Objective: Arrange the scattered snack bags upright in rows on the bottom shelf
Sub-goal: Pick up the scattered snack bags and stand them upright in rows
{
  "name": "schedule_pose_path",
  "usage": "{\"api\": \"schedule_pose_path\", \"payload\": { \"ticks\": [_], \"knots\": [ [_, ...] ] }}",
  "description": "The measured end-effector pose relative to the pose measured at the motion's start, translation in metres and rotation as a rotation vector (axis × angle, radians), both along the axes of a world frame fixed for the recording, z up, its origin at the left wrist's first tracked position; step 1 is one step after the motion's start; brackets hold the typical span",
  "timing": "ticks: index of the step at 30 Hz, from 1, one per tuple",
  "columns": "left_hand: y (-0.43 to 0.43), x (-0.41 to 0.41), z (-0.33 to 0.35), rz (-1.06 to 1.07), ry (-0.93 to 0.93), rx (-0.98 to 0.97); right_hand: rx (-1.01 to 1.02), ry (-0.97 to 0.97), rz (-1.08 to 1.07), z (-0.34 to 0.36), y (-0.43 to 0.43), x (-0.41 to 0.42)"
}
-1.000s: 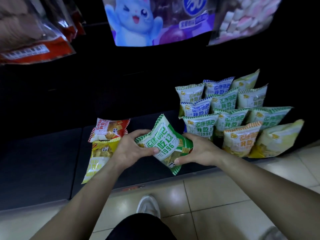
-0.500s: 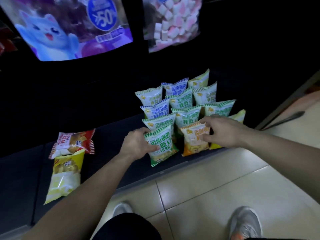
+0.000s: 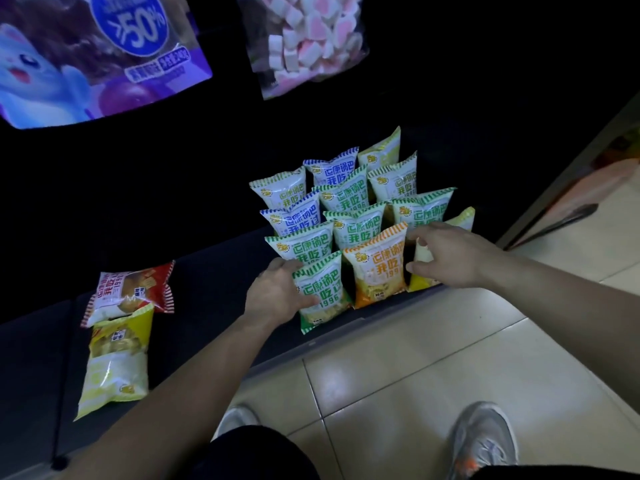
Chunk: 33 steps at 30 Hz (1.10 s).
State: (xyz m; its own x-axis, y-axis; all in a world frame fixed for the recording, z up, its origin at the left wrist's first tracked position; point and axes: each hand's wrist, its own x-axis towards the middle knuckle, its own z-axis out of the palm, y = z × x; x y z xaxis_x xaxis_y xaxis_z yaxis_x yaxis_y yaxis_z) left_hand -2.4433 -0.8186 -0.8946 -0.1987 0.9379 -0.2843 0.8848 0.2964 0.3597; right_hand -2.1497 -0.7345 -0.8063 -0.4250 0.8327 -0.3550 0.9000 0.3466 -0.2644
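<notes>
The bottom shelf (image 3: pixel 207 271) is dark, flat and smooth. On its right part, puffy, shiny snack bags with zigzag stripy tops stand upright in rows. The green bag (image 3: pixel 325 289) stands at the front of the left row. The left hand (image 3: pixel 277 292) holds it by its left side, with the thumb across the front and the fingers curled behind. Just beside it stands the orange bag (image 3: pixel 377 271). The right hand (image 3: pixel 450 258) is at the front yellow bag (image 3: pixel 423 252), with the thumb and fingers curved round that bag's left side.

Well apart on the left, the red bag (image 3: pixel 131 292) and the flat yellow bag (image 3: pixel 114 362) lie flat on the shelf, touching end to end.

Above hang a clear bag of pink and white marshmallows (image 3: pixel 304 39) and a glossy purple bag (image 3: pixel 97 57) with a blue cartoon animal. The floor (image 3: pixel 415 375) has pale, shiny square tiles, and two grey shoes (image 3: pixel 485 441) stand on it.

Half a second ago the right hand lay on top of the orange bag. Now it has moved right to the yellow one. The left hand still holds the green bag in the same spot.
</notes>
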Motion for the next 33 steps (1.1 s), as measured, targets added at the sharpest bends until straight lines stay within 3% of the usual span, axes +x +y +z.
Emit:
{"api": "schedule_pose_path", "payload": {
  "ticks": [11, 20, 28, 33],
  "knots": [
    [-0.026, -0.024, 0.031, 0.033, -0.05, 0.096, 0.023, -0.001, 0.045, 0.02, -0.011, -0.037],
    [-0.117, -0.149, 0.069, 0.298, -0.01, 0.082, 0.057, 0.082, 0.27, 0.037, -0.056, -0.183],
    [-0.205, -0.263, 0.018, 0.554, -0.025, 0.014, -0.112, 0.129, 0.381, -0.037, -0.113, -0.32],
    [-0.214, -0.311, -0.042, 0.773, -0.193, -0.094, -0.241, 0.121, 0.393, -0.098, -0.137, -0.376]
  ]
}}
